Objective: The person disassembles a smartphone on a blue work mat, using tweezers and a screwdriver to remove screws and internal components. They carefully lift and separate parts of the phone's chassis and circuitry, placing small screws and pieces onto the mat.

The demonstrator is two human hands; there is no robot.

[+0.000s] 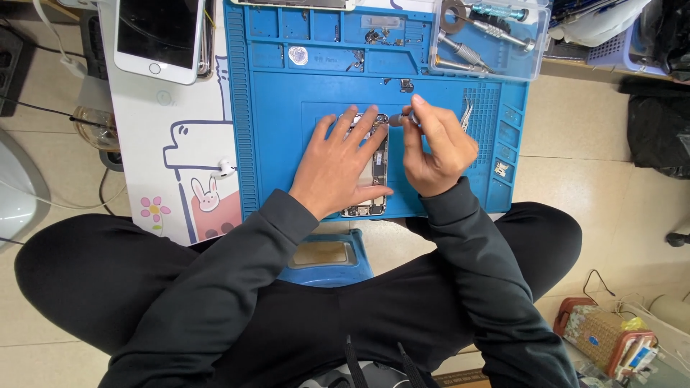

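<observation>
We see a ribbed blue rubbery work mat [287, 144] on the tabletop, and on it an opened phone body [375, 169], a slim metal rectangle with small dark parts exposed. Our left hand [343, 162] lies flat over it, fingers spread, pressing it down. Our right hand [435, 147] has its grip pinched together around a thin grey screwdriver [399, 118], whose tip meets the phone body's upper end. Nearby sit a clear plastic tool box [491, 39], metal tweezers [467, 115], a white phone [158, 36] and a white earbud [226, 169].
</observation>
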